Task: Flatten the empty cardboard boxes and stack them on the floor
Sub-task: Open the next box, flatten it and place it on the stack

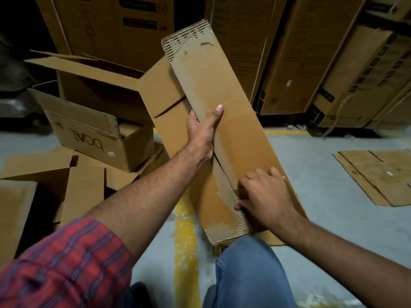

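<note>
Fingers (pixel 255 176) of the right hand (pixel 266 196) curl over the lower part of the box (pixel 240 138), with the thumb tucked at a flap edge, pinching it. The left hand (pixel 203 136) grips the box's left edge at mid-length. Its thumb lies straight on the face and its other fingers are hidden behind.

The box is held off the floor (pixel 322 218), tilted, running from upper centre of the frame to lower centre.

It looks nearly collapsed, though one panel juts out to the left, so the step in hand is probably the flattening itself. The next move would call for pressing that panel in, then swinging the box down onto a pile.

Counted:
- One box is in hand.
- Two open boxes stand at left, the "boat" box (pixel 93 134) and another (pixel 89 78) behind it.
- One flat pile (pixel 378 174) lies at right, its layers unclear.
- Loose card (pixel 44 170) lies at lower left, too jumbled to count.
</note>
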